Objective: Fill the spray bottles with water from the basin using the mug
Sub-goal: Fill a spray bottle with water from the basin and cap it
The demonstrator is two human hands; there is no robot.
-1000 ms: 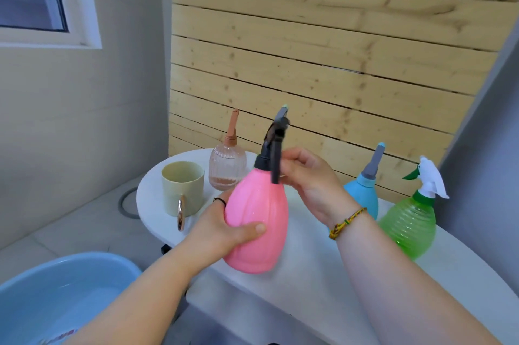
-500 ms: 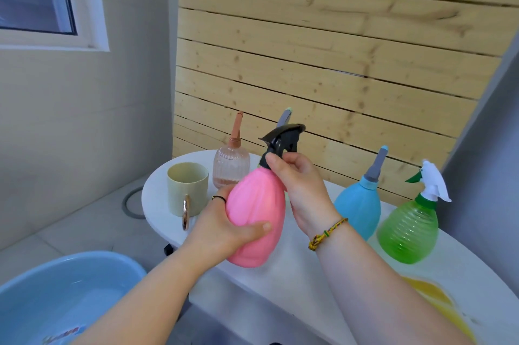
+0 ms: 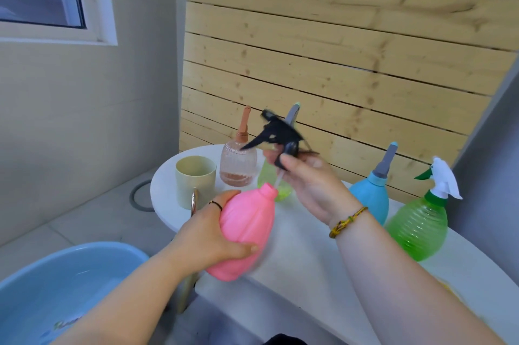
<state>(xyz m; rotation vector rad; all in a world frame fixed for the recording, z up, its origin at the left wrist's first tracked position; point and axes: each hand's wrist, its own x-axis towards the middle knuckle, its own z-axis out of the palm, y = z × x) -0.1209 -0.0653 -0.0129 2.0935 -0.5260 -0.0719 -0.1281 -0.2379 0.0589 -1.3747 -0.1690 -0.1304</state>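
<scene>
My left hand (image 3: pixel 213 238) wraps round the belly of the pink bottle (image 3: pixel 247 232), holding it tilted over the counter's (image 3: pixel 295 268) near edge with its bare neck up, ready for pouring. My right hand (image 3: pixel 311 187) pinches the black sprayer head (image 3: pixel 278 134) just above that neck, dip tube (image 3: pixel 278 180) hanging toward the opening, I judge to free the mouth. The mug (image 3: pixel 195 180) waits at the counter's far left end, with the basin (image 3: pixel 84 249) of water on the floor below.

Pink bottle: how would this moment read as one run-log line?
left grip holds pink bottle, neck open | right grip holds black spray head | mug on table | basin holds water
</scene>
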